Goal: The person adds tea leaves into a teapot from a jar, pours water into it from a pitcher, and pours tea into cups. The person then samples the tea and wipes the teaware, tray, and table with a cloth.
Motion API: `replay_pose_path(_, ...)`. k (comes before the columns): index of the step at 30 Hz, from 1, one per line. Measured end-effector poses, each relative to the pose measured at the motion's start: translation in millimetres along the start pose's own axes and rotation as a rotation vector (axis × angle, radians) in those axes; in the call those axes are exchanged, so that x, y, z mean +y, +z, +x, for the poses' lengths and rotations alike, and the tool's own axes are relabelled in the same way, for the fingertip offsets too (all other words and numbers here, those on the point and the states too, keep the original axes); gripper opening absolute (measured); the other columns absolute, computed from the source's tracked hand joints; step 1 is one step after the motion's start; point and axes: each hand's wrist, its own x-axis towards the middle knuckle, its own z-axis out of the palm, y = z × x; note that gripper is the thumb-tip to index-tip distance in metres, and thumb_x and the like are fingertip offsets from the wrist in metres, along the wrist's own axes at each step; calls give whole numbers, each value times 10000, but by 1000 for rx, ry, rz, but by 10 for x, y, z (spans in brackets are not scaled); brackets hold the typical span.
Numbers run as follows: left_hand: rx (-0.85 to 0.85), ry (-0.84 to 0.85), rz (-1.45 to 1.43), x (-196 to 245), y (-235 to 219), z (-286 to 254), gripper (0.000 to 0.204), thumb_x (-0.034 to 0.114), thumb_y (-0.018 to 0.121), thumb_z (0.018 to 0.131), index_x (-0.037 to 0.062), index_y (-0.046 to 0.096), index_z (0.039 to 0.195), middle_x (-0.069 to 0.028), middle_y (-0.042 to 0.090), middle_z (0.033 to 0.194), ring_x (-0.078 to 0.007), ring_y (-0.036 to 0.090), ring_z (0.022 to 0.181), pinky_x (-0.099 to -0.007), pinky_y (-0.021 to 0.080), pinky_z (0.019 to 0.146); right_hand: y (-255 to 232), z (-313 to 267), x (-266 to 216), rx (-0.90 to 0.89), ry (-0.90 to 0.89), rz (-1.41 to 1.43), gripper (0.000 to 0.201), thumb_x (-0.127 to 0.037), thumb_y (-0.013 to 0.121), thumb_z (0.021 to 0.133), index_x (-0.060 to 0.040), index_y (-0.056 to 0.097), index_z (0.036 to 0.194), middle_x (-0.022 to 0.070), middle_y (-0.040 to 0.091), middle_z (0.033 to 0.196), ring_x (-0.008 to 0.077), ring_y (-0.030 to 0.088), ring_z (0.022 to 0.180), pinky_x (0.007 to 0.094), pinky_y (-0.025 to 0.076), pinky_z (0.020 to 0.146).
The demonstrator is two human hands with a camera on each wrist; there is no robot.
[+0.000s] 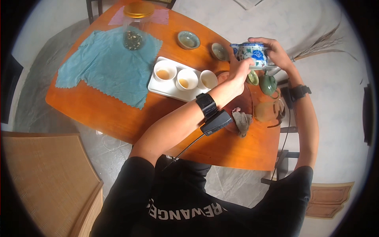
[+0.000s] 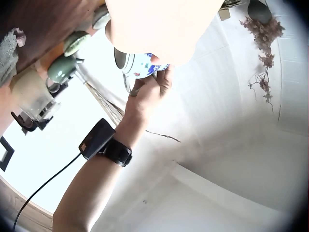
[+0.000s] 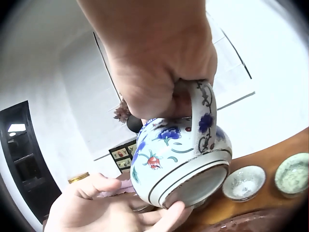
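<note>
Looks like the holding-up step: right hand [image 1: 278, 54] grips pot [image 1: 257, 56], left hand [image 1: 238, 74] touches underneath, fingers loose; next needs steadiness.

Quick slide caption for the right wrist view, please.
Right hand gripping the handle of a floral teapot, left hand touching its base, two small bowls on the table.

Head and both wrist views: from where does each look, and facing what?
Head: on the head, facing down at the table; left hand, right hand, arms and shirt show.
Left wrist: on that wrist, facing the flowered teapot; both hands and right forearm show.
Right wrist: on that wrist, facing the teapot's underside; both hands show.
Head and left wrist share the green teapot.
</note>
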Motion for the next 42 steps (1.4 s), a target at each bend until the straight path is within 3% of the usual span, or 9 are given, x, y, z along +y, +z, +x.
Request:
replay_pose_path(2,-34,-16,-13,3,15,0,1024,131,668,773,128,128,1642,-157,389,1515,-275,474,1346,-443,438,1073,-54,75,59,-25,-26,18,743,216,379,681,28,678,1334,176,712,1295,242,682,1187,344,532,1068)
replay_pose_path(4,55,-10,-97,-60,63,-26,621,56,647,829,91,390,1393,-92,513,1297,-212,543,1205,-448,431,1164,-88,125,80,-94,-51,14,746,212,378,663,34,682,1321,181,715,1280,247,687,1176,349,537,1070)
replay_pose_path(8,58,-35,-136,-102,32,55,661,39,646,819,113,383,1421,-76,517,1281,-203,542,1162,-455,441,1153,-150,240,48,-151,-71,-26,757,206,360,643,47,680,1310,190,713,1272,253,686,1176,360,528,1096)
replay_pose_path(10,-35,-55,-128,-96,-4,81,1111,85,648,796,179,-10,1686,-141,267,1633,-279,427,1429,-451,387,1203,-162,271,41,-170,-62,-12,746,206,366,652,44,682,1309,191,715,1268,253,687,1174,363,528,1099)
replay_pose_path(13,-15,-44,-92,-87,-20,77,1116,96,659,787,182,1,1685,-141,284,1621,-281,432,1426,-463,411,1180,-130,260,91,-166,-76,-33,743,204,369,659,36,684,1311,195,712,1277,255,687,1180,357,524,1097)
replay_pose_path(24,-41,74,245,-189,163,51,1008,114,678,760,39,187,1637,-233,369,1533,-329,420,1428,-419,433,1145,304,-675,272,450,-29,115,792,215,322,683,2,671,1361,157,656,1408,249,614,1310,337,438,1152)
replay_pose_path(28,-35,23,217,-337,413,4,895,143,677,763,22,290,1561,-213,414,1491,-308,490,1344,-423,440,1112,22,-850,329,427,33,195,807,225,328,674,2,661,1375,159,668,1388,240,623,1292,335,455,1139)
replay_pose_path(31,-114,-42,95,-375,438,-16,592,104,649,827,52,418,1370,-139,507,1351,-237,540,1252,-461,464,1118,-119,-873,404,291,78,64,804,226,346,664,6,666,1369,152,705,1323,224,644,1250,338,473,1129)
replay_pose_path(42,-153,-197,-110,-672,323,172,527,-7,632,790,26,416,1270,-110,494,1215,-223,512,1100,-460,533,1067,-351,-568,523,-17,208,138,759,231,353,690,29,672,1348,160,710,1273,210,678,1143,313,538,1043)
